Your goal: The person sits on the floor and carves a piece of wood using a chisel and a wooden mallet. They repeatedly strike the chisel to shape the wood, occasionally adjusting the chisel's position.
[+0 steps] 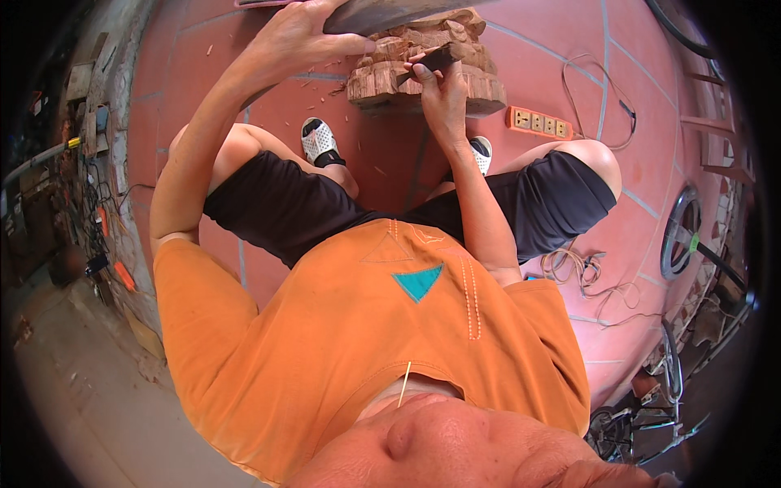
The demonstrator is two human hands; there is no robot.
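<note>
In front of me stands a carved wooden block (386, 91) with a layered, rough surface and a ridged base. My right hand (445, 102) is closed around a short dark chisel-like tool (438, 60) and is close against the block's right side. The tool's broad end is at the right and its narrow end is at the left. My left hand (301, 37) is raised at the upper left, thumb stretched along the underside of a smooth dark grey tool (382, 12). The top edge cuts that tool off, and my other left fingers are mostly hidden.
An orange power strip (538, 124) lies right of the block, with a thin cable (602, 146) behind it. Wood chips (332, 91) are scattered on the red tiles (521, 37). A coiled cord (582, 272) and a wheel (682, 232) are at the right; tools and cables line the left wall.
</note>
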